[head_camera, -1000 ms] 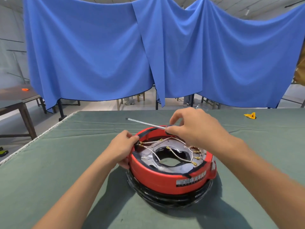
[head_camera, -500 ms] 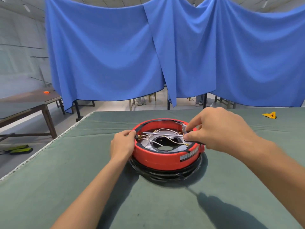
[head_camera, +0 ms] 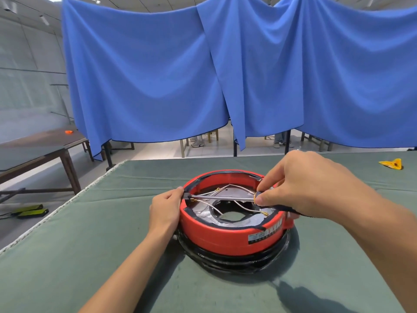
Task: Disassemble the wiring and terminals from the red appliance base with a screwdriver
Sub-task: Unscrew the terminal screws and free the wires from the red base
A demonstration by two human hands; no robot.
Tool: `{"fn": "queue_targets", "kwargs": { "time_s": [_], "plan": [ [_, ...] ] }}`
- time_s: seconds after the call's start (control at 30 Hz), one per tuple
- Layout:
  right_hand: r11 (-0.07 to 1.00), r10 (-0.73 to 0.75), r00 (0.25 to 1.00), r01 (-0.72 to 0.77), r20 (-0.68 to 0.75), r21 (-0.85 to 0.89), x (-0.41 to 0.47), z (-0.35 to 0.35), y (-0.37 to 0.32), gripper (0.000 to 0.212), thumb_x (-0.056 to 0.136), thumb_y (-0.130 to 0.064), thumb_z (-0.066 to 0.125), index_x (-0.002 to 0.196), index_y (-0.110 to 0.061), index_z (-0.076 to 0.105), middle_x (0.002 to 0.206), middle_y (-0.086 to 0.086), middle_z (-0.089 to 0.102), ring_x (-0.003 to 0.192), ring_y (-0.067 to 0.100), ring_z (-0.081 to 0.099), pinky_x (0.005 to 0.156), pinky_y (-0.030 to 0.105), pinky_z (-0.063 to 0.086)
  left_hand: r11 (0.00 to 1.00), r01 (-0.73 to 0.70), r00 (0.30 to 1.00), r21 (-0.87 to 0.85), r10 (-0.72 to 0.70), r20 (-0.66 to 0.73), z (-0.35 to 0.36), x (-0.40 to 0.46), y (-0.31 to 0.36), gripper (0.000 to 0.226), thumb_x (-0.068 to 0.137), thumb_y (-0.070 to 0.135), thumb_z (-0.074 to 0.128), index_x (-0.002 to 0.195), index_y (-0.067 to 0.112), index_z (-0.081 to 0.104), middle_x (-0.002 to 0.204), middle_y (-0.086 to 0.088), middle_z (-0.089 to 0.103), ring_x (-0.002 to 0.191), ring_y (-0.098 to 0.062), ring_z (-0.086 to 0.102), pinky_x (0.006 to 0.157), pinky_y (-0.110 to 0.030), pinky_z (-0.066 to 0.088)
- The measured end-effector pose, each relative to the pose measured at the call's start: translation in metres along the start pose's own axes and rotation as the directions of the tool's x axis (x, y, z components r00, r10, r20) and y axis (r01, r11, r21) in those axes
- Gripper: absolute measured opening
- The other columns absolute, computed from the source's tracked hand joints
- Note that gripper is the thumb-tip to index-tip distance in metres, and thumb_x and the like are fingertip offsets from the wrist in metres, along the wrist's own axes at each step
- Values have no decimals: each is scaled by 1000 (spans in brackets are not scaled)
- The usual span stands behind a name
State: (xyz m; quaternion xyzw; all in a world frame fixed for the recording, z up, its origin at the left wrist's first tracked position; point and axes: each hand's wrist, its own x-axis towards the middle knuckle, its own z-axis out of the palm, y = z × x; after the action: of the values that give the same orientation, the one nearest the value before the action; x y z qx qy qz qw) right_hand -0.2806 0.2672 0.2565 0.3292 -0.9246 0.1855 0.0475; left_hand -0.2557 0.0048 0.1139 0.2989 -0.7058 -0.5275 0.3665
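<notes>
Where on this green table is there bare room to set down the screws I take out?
Bare green table lies left of your left hand, and also right of the red base, nearer than the yellow scrap. The strip behind the base looks free too. It is crowded at the base, where both hands and the screwdriver meet.

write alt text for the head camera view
A right hand holds a screwdriver level across an open red appliance base, tip at its left rim, where the left hand grips it. The base sits on a green table.
</notes>
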Motion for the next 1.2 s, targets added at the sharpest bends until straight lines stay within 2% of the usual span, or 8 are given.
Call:
{"fn": "queue_targets", "kwargs": {
  "time_s": [0.1,0.23,0.47,0.7,0.83,0.97,1.1,1.2],
  "plan": [
    [999,-3,1000,2,23,41,-1,-3,1,5,71,-50,75,69,-46,72,54,-21,65,50,0,61,58,23,47,999,-3,1000,-44,3,1,0,1,-2,43,85,41,58,65,3,65,54,-4,52,58,-20,43,61,-35,37],
    [996,2,999,-6,44,84,-3,-4,0,4,71,-45,75,68,-44,73,51,-16,64,48,6,64,68,29,55,999,10,1000,-40,-9,13,-1,-2,2,39,87,37,60,64,7,68,45,3,48,55,-22,42,60,-36,36],
    [998,4,1000,-4,0,67,-3,2,-2,8,71,-47,76,66,-41,74,50,-19,63,48,5,63,67,29,55,992,78,994,-100,-69,85,-4,-10,14,22,83,34,68,70,17,73,41,7,52,34,-8,42,41,-20,34],
    [999,11,1000,-11,9,47,-4,1,2,8,70,-48,76,66,-42,73,50,-19,63,48,3,63,62,25,50,990,75,996,-117,-68,57,-4,-14,14,30,85,34,66,60,18,70,39,7,50,44,-15,41,50,-29,34],
    [999,26,1000,-26,17,18,-1,3,1,8,72,-49,74,67,-42,73,51,-19,64,51,3,64,56,22,42,984,94,995,-152,-86,58,-4,-16,14,27,84,33,67,61,19,71,39,6,53,41,-13,40,47,-27,33],
    [999,49,999,-50,20,17,1,5,1,8,71,-50,75,68,-43,73,54,-18,65,55,3,65,56,22,43,980,109,994,-165,-103,43,-3,-16,14,27,84,32,68,60,20,71,39,9,52,40,-12,40,46,-26,33],
    [998,55,998,-55,0,15,1,7,2,7,70,-49,76,68,-44,72,58,-18,66,59,5,64,55,21,41,978,111,994,-177,-105,43,-2,-17,13,21,85,29,66,72,15,74,38,10,51,36,-7,40,44,-24,32],
    [998,65,998,-65,-6,19,2,9,3,7,69,-49,77,68,-44,72,62,-18,66,64,8,64,58,22,42,978,114,993,-176,-106,52,-1,-17,14,21,86,27,65,69,17,72,39,11,51,31,-2,40,41,-23,31]
  ]
}}
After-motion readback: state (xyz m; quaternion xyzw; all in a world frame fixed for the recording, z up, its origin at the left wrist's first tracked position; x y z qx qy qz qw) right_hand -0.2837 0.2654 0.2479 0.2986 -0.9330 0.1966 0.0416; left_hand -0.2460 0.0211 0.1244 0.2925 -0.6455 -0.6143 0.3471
